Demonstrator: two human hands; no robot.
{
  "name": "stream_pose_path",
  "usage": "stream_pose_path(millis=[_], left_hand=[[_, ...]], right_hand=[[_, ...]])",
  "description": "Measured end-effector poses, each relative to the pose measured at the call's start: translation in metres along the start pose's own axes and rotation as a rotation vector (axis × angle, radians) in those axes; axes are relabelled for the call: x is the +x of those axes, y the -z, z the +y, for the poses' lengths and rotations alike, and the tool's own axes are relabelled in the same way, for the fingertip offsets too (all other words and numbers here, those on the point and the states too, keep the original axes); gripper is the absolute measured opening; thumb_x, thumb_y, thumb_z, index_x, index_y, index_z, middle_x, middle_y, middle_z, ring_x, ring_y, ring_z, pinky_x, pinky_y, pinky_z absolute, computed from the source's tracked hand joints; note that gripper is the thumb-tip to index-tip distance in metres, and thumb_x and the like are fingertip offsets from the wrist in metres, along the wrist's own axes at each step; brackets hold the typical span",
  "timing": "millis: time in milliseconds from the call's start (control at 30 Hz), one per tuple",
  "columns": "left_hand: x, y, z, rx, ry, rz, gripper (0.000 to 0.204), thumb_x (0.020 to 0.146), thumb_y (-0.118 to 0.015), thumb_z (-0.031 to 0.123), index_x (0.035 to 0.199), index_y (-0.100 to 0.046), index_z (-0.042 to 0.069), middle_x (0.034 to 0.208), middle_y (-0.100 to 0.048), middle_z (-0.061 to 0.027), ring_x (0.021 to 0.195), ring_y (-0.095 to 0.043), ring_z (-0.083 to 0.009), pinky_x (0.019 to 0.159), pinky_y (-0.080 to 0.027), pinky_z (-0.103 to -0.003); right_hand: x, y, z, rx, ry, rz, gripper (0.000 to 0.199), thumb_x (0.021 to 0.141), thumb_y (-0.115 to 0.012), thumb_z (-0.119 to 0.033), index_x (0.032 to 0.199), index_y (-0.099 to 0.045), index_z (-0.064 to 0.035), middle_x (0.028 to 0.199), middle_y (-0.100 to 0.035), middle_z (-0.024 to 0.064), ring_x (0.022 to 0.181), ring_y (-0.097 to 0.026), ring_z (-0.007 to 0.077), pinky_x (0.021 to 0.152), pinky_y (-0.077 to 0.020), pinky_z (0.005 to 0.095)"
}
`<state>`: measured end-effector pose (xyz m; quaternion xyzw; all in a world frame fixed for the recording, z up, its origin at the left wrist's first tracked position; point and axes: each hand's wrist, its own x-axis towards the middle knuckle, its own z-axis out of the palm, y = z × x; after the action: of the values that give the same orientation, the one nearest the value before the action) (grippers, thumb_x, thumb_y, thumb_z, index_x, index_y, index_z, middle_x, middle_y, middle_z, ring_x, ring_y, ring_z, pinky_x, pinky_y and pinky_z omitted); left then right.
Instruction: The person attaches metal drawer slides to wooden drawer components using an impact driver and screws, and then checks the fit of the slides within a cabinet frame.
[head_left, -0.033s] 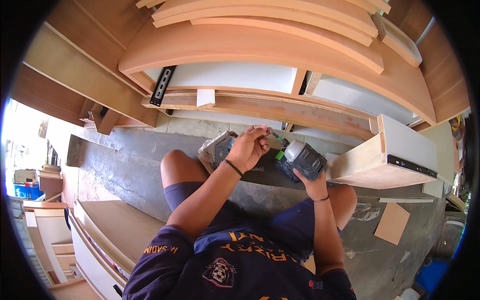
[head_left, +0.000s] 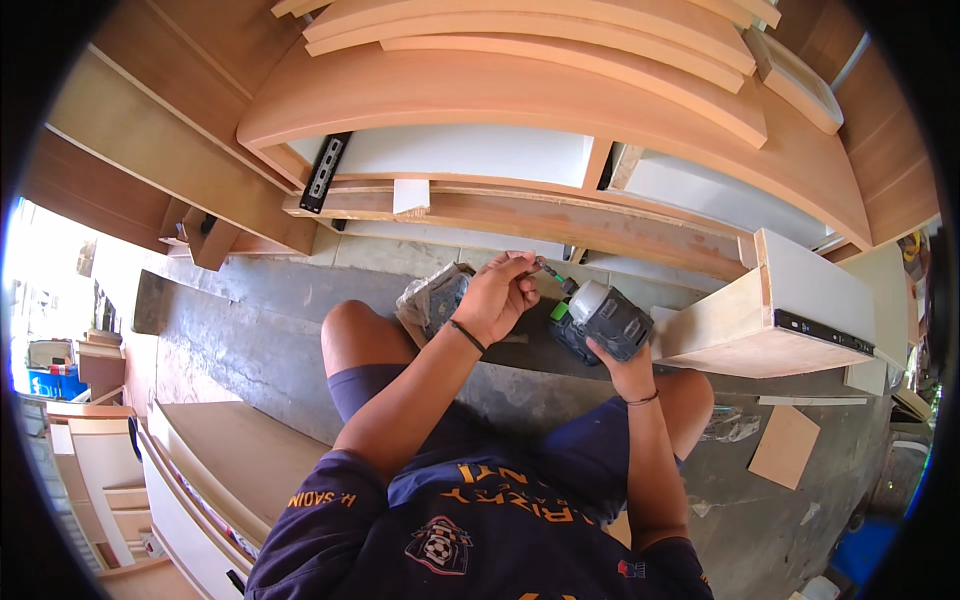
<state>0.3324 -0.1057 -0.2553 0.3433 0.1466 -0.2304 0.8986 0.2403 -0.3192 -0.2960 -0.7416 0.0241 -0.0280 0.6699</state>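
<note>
My right hand (head_left: 626,370) grips a black and green cordless drill (head_left: 608,322) from below, its nose pointing up and to the left. A thin bit (head_left: 556,274) sticks out of the nose. My left hand (head_left: 497,297) is closed in a pinch right at the bit's tip, its thumb and forefinger together. What lies between those fingertips, perhaps only the tip itself, is too small to make out. Just left of this hand, a worn plastic-wrapped box (head_left: 418,300) stands on the floor by my knee.
A wooden cabinet frame (head_left: 480,212) spans the far side, with curved boards (head_left: 540,50) on top and a black drawer slide (head_left: 326,172) inside. At right stands a drawer (head_left: 740,320) with a slide on its side. Panels (head_left: 215,450) lie at lower left, a brown board (head_left: 785,447) at right.
</note>
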Motion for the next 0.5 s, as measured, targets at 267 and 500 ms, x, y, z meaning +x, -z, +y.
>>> stream_pose_path(millis=[267,500], left_hand=[[0.001,-0.002,0.005,0.306,-0.068,0.004,0.008,0.089,-0.064,0.017,0.085,-0.059,0.013,0.077,-0.057,0.0038,0.058,-0.047,-0.0055,0.054,-0.041,-0.023],[0.0,-0.006,-0.013,0.019,-0.017,-0.032,0.006,0.091,-0.061,0.018,0.092,-0.057,0.014,0.088,-0.059,0.0032,0.063,-0.047,-0.0058,0.059,-0.041,-0.023]], right_hand=[[0.001,0.005,0.006,-0.097,0.013,-0.024,0.04,0.073,-0.078,-0.01,0.108,-0.061,0.0012,0.105,-0.067,0.0111,0.095,-0.063,0.0197,0.086,-0.0476,0.0324],[-0.003,0.003,0.01,-0.128,-0.031,-0.005,0.039,0.075,-0.078,-0.012,0.107,-0.06,0.0009,0.105,-0.066,0.0107,0.096,-0.061,0.0206,0.087,-0.0459,0.0343]])
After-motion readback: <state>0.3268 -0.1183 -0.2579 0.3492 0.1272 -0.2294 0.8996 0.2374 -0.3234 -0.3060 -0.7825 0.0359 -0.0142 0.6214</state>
